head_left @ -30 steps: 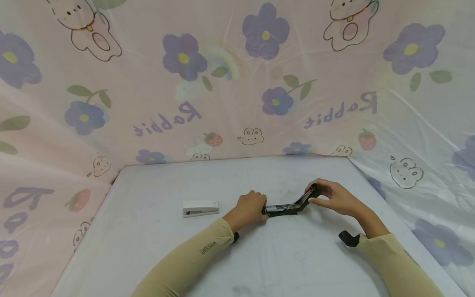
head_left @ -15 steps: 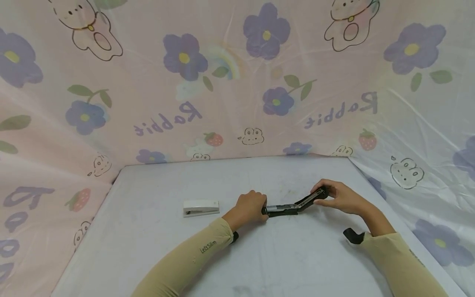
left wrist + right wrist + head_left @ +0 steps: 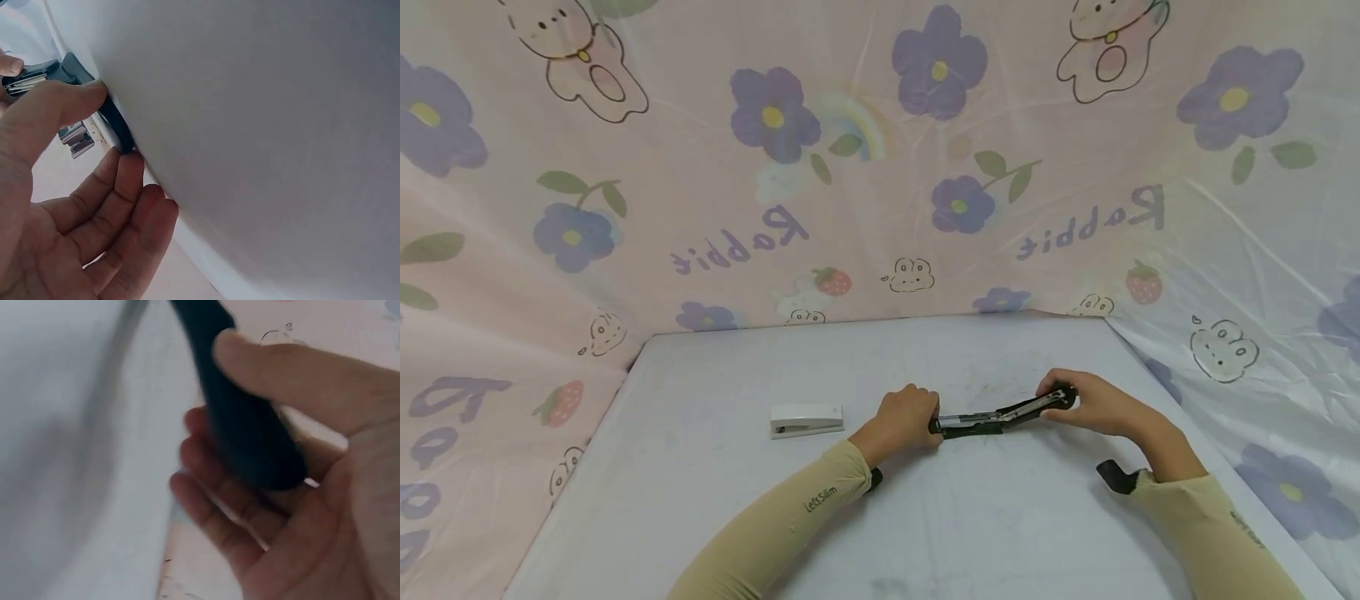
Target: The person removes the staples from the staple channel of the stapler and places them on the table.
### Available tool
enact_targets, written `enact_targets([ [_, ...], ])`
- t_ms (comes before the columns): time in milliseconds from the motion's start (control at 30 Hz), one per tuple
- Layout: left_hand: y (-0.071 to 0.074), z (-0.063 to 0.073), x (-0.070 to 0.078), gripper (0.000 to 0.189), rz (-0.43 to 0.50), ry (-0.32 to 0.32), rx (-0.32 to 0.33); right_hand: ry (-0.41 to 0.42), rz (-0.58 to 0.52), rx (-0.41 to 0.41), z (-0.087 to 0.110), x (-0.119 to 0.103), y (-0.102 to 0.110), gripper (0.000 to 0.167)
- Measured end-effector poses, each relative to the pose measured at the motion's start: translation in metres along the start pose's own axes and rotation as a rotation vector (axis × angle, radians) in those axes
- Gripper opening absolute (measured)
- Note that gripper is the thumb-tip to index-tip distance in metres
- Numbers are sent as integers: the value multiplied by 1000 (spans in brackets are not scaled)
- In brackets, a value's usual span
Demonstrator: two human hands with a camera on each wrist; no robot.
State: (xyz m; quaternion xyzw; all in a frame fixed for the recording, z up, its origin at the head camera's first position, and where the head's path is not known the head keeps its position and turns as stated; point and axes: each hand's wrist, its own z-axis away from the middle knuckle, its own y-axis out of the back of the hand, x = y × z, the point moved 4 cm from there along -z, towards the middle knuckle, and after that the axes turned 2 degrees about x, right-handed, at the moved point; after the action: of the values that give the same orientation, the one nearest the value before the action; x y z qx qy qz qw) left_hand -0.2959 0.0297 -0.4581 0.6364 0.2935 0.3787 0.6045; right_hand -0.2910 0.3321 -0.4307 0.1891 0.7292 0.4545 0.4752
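A black stapler (image 3: 973,431) lies hinged wide apart on the table, its metal staple channel facing up. My left hand (image 3: 906,421) grips the base at its left end; in the left wrist view the thumb and fingertips pinch the dark base (image 3: 115,122) at the table surface. My right hand (image 3: 1097,404) holds the end of the swung-back top arm (image 3: 1037,406), which slants up slightly to the right. The right wrist view shows that dark arm (image 3: 244,425) between thumb and fingers. A white stapler (image 3: 807,421) sits to the left, untouched.
The white table (image 3: 737,500) has its back edge against a hanging cloth (image 3: 850,192) printed with flowers and rabbits. Black straps (image 3: 1116,477) stick out by the sleeve cuffs.
My right hand has moved right and slightly down, swinging the stapler's top arm lower and further from the base. My left hand stays where it was, holding the base.
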Motion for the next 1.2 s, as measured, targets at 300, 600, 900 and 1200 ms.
enact_targets([
  [300, -1, 0, -1, 31, 18, 3, -16, 57, 54, 38, -13, -33, -9, 29],
  [600, -4, -2, -2, 31, 57, 15, -30, 249, -1, 147, -28, -60, -44, 30],
  [900, -3, -3, -2, 31, 50, 14, -42, 280, -61, 154, -34, -64, -69, 29],
  [1200, -4, -4, -1, 31, 44, 4, -40, 283, -45, 146, -36, -63, -82, 22],
])
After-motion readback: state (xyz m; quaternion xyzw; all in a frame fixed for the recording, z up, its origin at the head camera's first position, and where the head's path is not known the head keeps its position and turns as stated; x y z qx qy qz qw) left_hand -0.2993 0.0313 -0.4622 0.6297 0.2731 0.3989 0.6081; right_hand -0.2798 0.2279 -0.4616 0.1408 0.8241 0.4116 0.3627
